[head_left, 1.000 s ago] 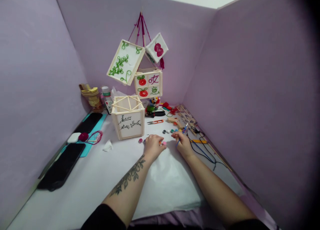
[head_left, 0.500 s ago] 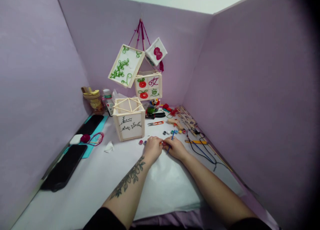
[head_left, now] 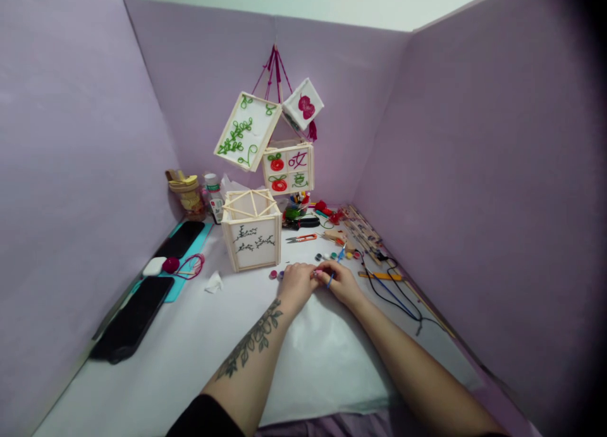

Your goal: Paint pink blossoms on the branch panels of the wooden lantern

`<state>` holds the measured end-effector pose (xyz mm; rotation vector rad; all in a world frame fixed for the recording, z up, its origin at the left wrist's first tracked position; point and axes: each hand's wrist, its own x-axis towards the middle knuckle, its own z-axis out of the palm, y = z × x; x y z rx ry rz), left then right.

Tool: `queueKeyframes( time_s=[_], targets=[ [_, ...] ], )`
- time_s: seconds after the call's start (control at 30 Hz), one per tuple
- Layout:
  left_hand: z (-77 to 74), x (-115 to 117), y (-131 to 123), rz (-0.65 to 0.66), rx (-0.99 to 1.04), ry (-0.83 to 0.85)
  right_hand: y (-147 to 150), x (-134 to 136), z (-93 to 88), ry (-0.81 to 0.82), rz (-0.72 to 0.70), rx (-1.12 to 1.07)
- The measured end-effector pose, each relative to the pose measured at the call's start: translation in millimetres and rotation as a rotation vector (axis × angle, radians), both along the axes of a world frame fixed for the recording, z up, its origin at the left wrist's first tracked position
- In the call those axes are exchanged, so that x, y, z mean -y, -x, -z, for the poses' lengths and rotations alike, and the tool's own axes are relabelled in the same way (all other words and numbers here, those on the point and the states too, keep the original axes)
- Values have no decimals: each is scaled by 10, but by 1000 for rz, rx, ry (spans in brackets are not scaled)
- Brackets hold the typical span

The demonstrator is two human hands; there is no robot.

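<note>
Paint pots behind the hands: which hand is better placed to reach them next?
Probably the right hand: it holds the blue brush and lies nearer the paint pots; the left hand is farther.

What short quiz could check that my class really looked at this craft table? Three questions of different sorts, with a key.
1. True or false: the green-vine panel lies flat on the table.
2. Which slim tool is in the right hand? A) blue brush B) orange snips C) black phone
3. What colour are the branches drawn on the lantern box beyond the left hand?
Key: 1 false, it hangs tilted above the table; 2 A; 3 black.
</note>
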<state>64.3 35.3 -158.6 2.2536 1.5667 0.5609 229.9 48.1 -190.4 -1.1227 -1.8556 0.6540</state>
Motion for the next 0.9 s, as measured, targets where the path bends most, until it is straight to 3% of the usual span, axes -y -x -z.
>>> queueKeyframes(
  time_s=[0.27,0.53,0.7,0.8,0.9],
  targets=[
    [-54,-3,39,36,54,8,1,24,-38,81,2,-94],
    [-26,-14,40,43,297,58,28,56,-81,150,8,-101],
    [-52,42,6,-165,582,86,34,65,-90,105,148,-100],
    [-1,81,-97,-284,786,240,60,68,-79,76,241,-101],
    [110,105,-246,-296,1011,520,115,89,-66,61,260,-83]
  ],
)
